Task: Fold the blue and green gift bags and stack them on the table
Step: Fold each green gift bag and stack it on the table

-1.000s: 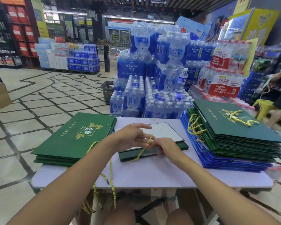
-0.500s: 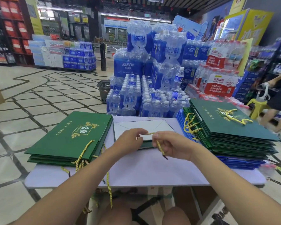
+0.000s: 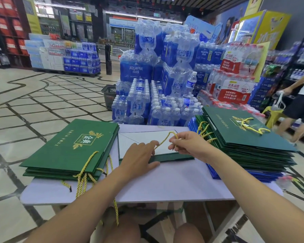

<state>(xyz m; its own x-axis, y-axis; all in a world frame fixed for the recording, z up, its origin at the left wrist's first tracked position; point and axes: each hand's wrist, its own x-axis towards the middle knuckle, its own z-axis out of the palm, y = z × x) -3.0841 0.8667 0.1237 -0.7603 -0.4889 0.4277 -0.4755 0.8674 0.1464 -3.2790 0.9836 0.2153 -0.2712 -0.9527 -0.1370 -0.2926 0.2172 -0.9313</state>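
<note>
Both arms reach forward: left hand (image 3: 140, 156) flat, pressing green bag (image 3: 172, 157); right hand (image 3: 186, 144) pinching gold cord (image 3: 164, 140).

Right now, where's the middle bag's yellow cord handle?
Head view, centre: the yellow cord handle arcs above the flattened green gift bag, from the left hand to the pinching right hand.

Single head camera, facing forward-down, close over table (image 3: 165, 186).
</note>
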